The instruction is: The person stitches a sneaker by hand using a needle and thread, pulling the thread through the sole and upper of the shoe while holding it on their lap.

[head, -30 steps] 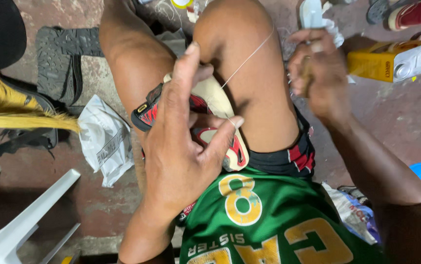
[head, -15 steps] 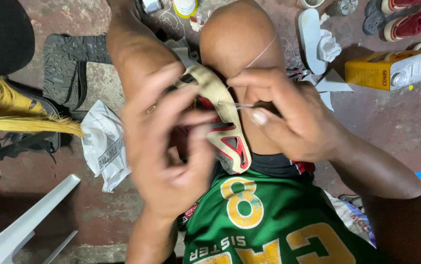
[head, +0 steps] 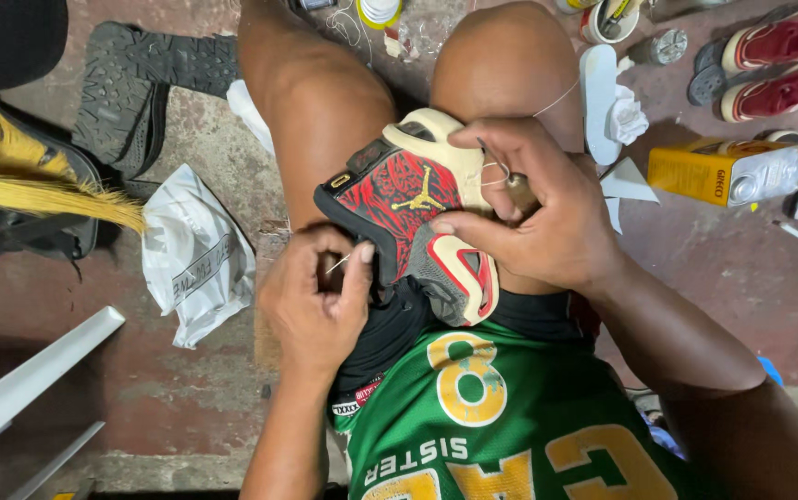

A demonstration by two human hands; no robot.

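red sneaker (head: 408, 218), yellow can (head: 709, 172), white bag (head: 193, 255)

— What packaging is seen on the floor (head: 741, 278) right now?

— A yellow rectangular can (head: 725, 172) is laid on its side at the right, its pale printed panel and round cap turned upward. It is set just beside the white insole, with red shoes lying above it.

— And on the left?

— A crumpled white plastic bag (head: 197, 256) with dark print is spread flat on the floor, near the black shoe sole. A small white label (head: 346, 407) is seen at the hem of the dark shorts.

— Anything at the top?

— A round yellow-and-white lid or tub (head: 380, 11) is cut off by the upper edge; its kind cannot be told.
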